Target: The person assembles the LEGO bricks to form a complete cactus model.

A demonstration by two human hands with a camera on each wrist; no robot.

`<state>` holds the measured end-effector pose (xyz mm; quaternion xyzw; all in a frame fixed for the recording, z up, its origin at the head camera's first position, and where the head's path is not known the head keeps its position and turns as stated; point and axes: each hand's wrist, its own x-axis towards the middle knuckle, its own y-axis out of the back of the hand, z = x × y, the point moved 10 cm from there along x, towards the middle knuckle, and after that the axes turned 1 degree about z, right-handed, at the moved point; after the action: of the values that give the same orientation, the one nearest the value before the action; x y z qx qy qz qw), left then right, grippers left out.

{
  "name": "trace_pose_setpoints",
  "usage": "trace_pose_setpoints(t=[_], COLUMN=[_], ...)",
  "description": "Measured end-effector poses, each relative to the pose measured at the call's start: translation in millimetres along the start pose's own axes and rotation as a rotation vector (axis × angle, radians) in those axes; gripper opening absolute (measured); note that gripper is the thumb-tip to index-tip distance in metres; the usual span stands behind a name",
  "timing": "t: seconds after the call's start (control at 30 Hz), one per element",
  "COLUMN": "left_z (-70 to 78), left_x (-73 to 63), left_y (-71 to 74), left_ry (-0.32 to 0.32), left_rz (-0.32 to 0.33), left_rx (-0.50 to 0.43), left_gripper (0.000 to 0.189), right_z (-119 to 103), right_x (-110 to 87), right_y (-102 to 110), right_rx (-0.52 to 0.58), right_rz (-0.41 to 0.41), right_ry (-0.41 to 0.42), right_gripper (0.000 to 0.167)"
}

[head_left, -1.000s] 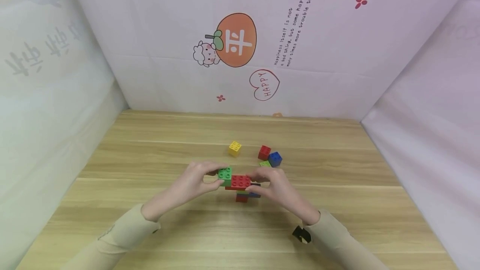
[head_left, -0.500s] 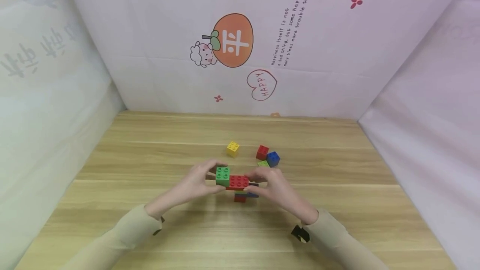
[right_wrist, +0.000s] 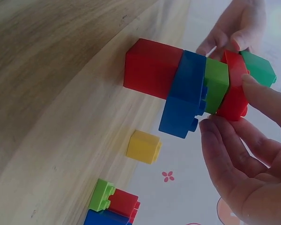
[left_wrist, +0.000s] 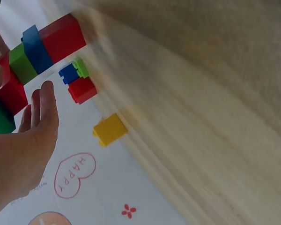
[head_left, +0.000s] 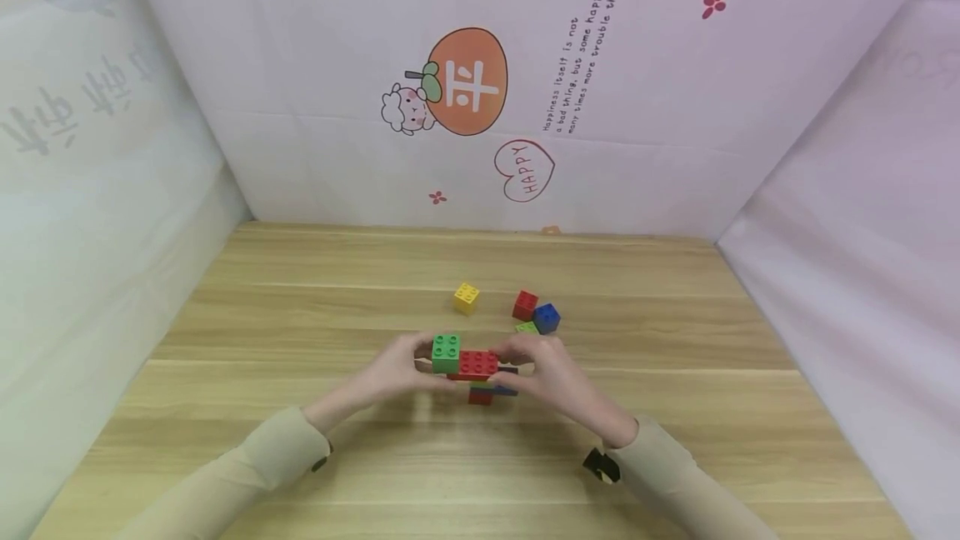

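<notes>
A tower of building blocks stands on the table. From the bottom it has a red block (right_wrist: 152, 68), a longer blue block (right_wrist: 185, 93), a light green block (right_wrist: 216, 84) and a long red block (head_left: 477, 364). On that block's left end sits a green block (head_left: 446, 353). My right hand (head_left: 551, 369) pinches the long red block between thumb and fingers. Around the tower's left end my left hand (head_left: 393, 373) is spread, thumb in front and fingers behind. In the left wrist view its straight fingers (left_wrist: 48, 103) appear apart from the blocks.
Behind the tower, a yellow block (head_left: 466, 297) lies loose on the wooden table (head_left: 315, 298). To its right, a red block (head_left: 526, 305), a blue block (head_left: 547, 318) and a light green block (head_left: 527, 328) are clustered. Printed white cloth (head_left: 322, 165) encloses the back and sides.
My left thumb and fingers have come off the green block and moved lower, around the long red block's left end. The right hand keeps its hold.
</notes>
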<state>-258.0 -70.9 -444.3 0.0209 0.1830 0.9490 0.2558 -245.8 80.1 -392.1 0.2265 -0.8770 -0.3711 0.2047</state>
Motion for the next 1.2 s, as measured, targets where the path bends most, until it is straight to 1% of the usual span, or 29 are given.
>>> trace_pose_setpoints(t=[0.17,0.3,0.37,0.5,0.6,0.7,0.83,0.97,1.2], left_z=[-1.1,-2.4,-3.4,-5.0,-6.2,-8.1,-10.0,-11.3,-12.7], left_x=[2.5,2.7,2.6,3.0,3.5,4.2,4.8,5.4,6.3], left_y=[-4.8,-5.8,-6.3,-7.2,-7.1,-6.8,-7.0,-8.1,-9.3], left_ry=[-0.008,-0.001,0.008,0.024,0.032,0.040,0.052,0.062,0.063], left_rz=[0.010,0.025,0.031,0.033,0.034,0.034,0.036,0.031,0.027], left_rx=[-0.020,0.004,0.020,0.015,0.010,0.023,0.039,0.041,0.044], left_gripper=[0.052,0.050,0.051,0.054,0.056,0.056,0.057,0.058,0.058], right_z=[0,-1,0,2,6,15,26,38,59], right_x=[-1.2,-1.9,-2.6,-4.4,-5.7,-6.7,-7.3,-7.7,-6.8], right_y=[0,0,1,12,24,32,40,42,41], right_rx=[-0.027,-0.027,-0.025,0.000,0.000,-0.020,-0.041,-0.061,-0.081], right_rz=[-0.009,-0.015,-0.006,0.061,0.125,0.163,0.179,0.175,0.162], right_ry=[0.003,0.016,0.019,0.042,0.041,0.015,-0.029,-0.080,-0.120], right_gripper=[0.028,0.032,0.035,0.038,0.032,0.027,0.024,0.025,0.025])
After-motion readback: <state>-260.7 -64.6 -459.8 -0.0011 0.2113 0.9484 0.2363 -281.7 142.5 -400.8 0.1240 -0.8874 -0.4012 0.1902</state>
